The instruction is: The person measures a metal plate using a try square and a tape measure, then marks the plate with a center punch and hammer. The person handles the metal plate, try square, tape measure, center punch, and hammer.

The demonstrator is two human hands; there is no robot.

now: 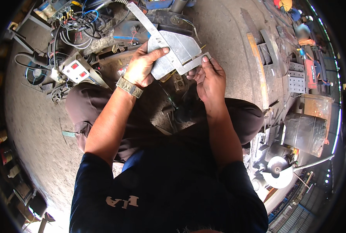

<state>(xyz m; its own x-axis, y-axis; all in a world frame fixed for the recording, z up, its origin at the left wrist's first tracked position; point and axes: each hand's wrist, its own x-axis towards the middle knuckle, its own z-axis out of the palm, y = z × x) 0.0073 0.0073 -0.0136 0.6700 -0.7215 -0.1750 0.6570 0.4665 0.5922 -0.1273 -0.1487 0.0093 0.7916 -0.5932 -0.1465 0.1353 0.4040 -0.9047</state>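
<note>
A flat grey metal plate point(182, 44) with angled corners is held up in front of me above my lap. Across its face lies an L-shaped steel square point(147, 24), its long blade slanting to the upper left. My left hand point(140, 66), a watch on its wrist, grips the plate, thumb on top near the blade and fingers hidden beneath. My right hand point(212, 77) pinches the square's short arm at the plate's near right edge, with the thumb on top and the other fingers curled below.
Tangled cables point(78, 33) and a box with red switches point(75, 70) sit at the left. To the right are metal bars point(258, 70), a perforated block point(296, 77), a drum point(305, 132) and a disc-bladed saw point(278, 167). A person point(303, 33) is at the far right.
</note>
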